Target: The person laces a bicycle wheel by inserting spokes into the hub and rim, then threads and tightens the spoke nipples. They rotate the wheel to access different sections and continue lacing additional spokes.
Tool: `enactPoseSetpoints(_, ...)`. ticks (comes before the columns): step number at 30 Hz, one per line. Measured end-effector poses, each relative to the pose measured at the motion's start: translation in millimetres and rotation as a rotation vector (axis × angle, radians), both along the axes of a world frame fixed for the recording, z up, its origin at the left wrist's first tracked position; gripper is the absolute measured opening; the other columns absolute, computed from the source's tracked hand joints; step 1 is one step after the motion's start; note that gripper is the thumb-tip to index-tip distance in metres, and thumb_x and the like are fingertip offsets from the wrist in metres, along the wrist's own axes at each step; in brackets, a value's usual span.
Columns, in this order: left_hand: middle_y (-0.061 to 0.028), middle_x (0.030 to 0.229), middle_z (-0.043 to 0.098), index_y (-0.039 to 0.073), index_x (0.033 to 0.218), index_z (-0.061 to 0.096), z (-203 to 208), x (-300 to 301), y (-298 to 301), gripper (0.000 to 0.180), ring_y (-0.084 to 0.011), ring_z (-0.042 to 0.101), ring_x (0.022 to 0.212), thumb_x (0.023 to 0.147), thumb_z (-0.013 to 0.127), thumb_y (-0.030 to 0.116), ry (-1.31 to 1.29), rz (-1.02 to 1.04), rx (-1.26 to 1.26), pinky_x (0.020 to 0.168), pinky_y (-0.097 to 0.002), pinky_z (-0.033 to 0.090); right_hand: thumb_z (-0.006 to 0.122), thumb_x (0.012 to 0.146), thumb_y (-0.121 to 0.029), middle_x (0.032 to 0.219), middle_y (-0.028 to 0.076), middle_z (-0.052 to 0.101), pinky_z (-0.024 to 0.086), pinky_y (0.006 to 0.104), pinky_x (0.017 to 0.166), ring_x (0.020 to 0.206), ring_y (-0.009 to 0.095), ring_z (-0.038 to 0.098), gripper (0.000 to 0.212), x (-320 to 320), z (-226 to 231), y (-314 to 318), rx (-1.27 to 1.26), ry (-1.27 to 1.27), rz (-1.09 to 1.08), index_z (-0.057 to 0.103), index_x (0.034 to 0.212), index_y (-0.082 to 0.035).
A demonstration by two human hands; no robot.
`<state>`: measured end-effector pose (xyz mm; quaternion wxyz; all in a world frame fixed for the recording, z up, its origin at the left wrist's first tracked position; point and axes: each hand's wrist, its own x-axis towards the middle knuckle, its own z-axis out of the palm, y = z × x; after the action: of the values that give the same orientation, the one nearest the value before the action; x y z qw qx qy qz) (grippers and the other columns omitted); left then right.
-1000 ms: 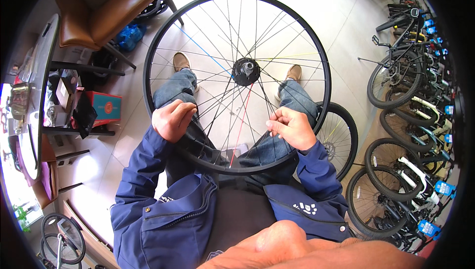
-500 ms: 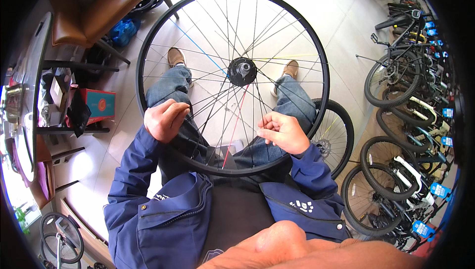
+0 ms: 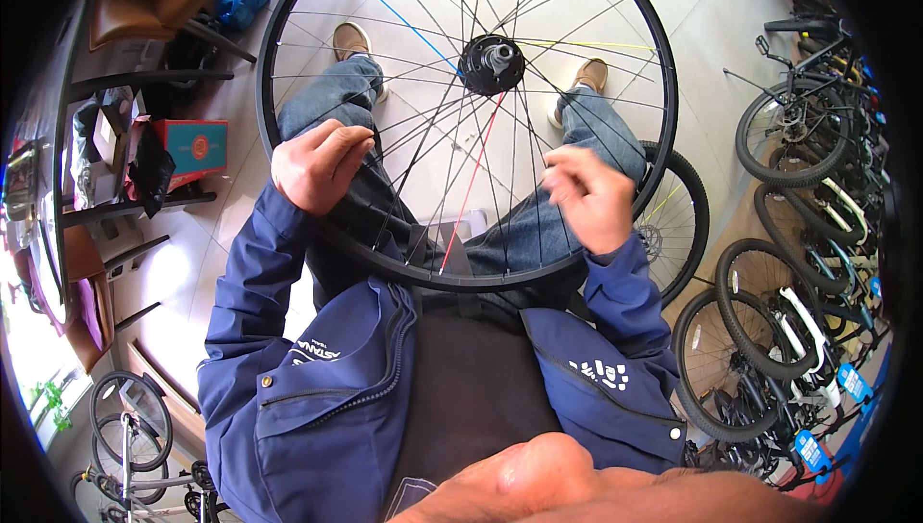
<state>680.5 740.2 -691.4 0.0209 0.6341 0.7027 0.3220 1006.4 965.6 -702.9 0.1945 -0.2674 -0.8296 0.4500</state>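
Head view: your wheel (image 3: 478, 69) is in front of you, over your jeans (image 3: 322, 105), with the near part of its rim (image 3: 466, 285) close to your waist and the far part cut off by the upper edge. It is black, with a dark hub (image 3: 497, 60) in the middle and thin dark spokes spreading out from it. Three spokes stand out by colour: a blue spoke (image 3: 399, 19), a yellow spoke (image 3: 596, 43) and a red spoke (image 3: 472, 184), the red one pointing toward you.

Your left hand (image 3: 322, 165) is over the wheel's left side, narrowed to a pinch, thumb and fingertips drawn together; you cannot tell from here whether a spoke lies between them. Your right hand (image 3: 591, 194) is over the right side, just inside the rim, blurred, its fingers partly curled; how wide it is, and whether it touches a spoke, cannot be told.
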Motion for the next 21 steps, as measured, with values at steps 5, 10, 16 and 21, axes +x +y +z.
enactPoseSetpoints(5, -0.0100, 0.086, 0.072, 0.005, 0.109, 0.078, 1, 0, 0, 0.014, -0.0284, 0.074, 0.070, 0.095, 0.082, 0.005, 0.016, 0.005, 0.004, 0.063, -0.0342, 0.058, 0.085, 0.098, -0.032, 0.122, 0.013, 0.078, 0.059, 0.0433, 0.094, 0.109, 0.030, 0.075, 0.052, 45, -3, 110, 0.943, -0.175, -0.658, 0.069, 0.140, -0.005)
enactPoseSetpoints(10, -0.0102, 0.086, 0.073, 0.005, 0.108, 0.079, 3, 1, 0, 0.013, -0.0282, 0.074, 0.070, 0.095, 0.083, 0.006, 0.008, 0.019, 0.011, 0.063, -0.0340, 0.059, 0.067, 0.109, -0.052, 0.106, 0.014, 0.080, 0.060, 0.0412, 0.086, 0.095, 0.028, 0.077, 0.066, 88, -67, 197, 0.259, -0.326, -0.637, 0.061, 0.149, 0.001)
enactPoseSetpoints(16, -0.0066, 0.089, 0.078, 0.007, 0.104, 0.081, 8, -3, -6, 0.018, -0.0277, 0.073, 0.086, 0.087, 0.087, 0.004, 0.115, 0.064, 0.014, 0.077, -0.0365, 0.059, 0.045, 0.116, -0.064, 0.092, 0.002, 0.077, 0.045, 0.0203, 0.055, 0.067, 0.004, 0.062, 0.069, 93, -91, 186, -0.607, 0.144, -0.702, 0.072, 0.138, -0.005)
enactPoseSetpoints(21, -0.0086, 0.096, 0.079, 0.006, 0.106, 0.081, 6, -5, -5, 0.023, -0.0309, 0.072, 0.098, 0.084, 0.089, 0.006, 0.147, 0.069, 0.047, 0.087, -0.0403, 0.058, 0.063, 0.113, -0.056, 0.077, -0.003, 0.062, 0.044, 0.0241, 0.068, 0.070, 0.008, 0.055, 0.060, 74, -64, 173, -0.534, -0.002, -0.258, 0.075, 0.126, 0.002)
